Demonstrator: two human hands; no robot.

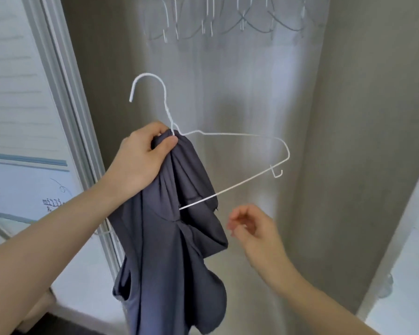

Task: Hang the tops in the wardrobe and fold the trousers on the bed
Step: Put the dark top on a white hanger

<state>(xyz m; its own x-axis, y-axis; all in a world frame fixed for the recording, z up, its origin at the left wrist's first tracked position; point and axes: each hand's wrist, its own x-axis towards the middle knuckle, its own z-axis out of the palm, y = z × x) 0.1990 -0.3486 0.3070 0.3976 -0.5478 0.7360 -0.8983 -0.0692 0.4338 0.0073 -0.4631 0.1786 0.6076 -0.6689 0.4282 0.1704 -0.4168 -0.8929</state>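
The left hand point(143, 157) pinches the bunched dark grey-blue fabric top point(172, 250) at the neck of the thin white wire hanger point(228, 151). The hanger's long axis tilts toward four o'clock. The right hand point(252, 228), loosely curled and empty, sits nearer its bare arm, at eleven o'clock.

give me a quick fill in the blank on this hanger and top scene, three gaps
1. The left hand grips the white hanger together with the ____ top.
2. The right hand holds ____.
3. Empty hangers hang ____ the held one.

Missing words: grey; nothing; above
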